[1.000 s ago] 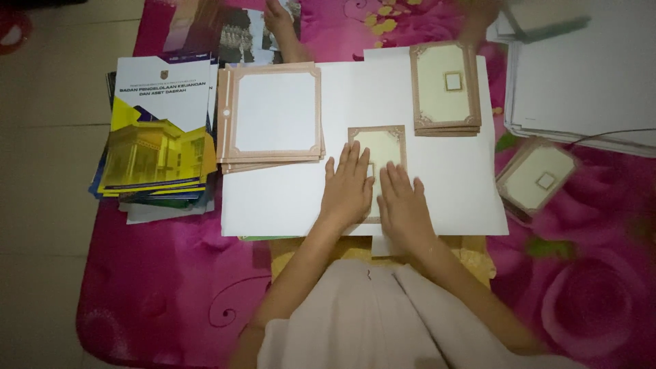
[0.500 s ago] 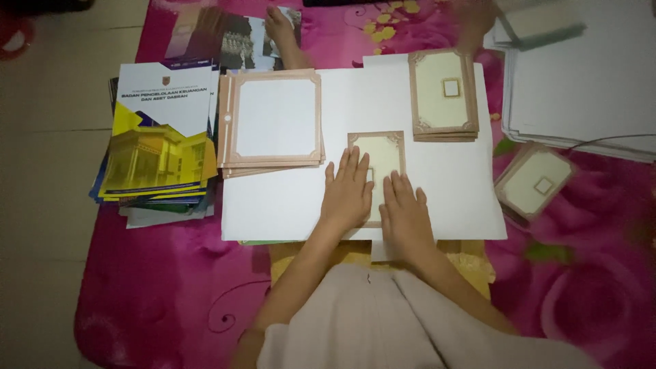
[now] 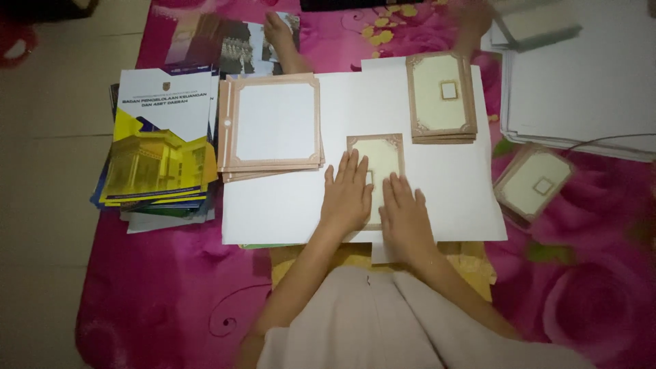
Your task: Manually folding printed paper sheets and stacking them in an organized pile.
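We keep our left hand (image 3: 347, 195) and right hand (image 3: 404, 219) flat, fingers spread, pressing the cream card (image 3: 379, 154) on the white sheet (image 3: 287, 212), gripping nothing. Since a second ago they barely shifted; the square card stack (image 3: 273, 126) lies beyond our left fingertips.

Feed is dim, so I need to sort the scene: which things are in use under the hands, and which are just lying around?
In use:
left hand and right hand, flat on the small bordered card
white sheet beneath it

Lying about:
square card stack
tall card stack
loose card
booklets
paper pile
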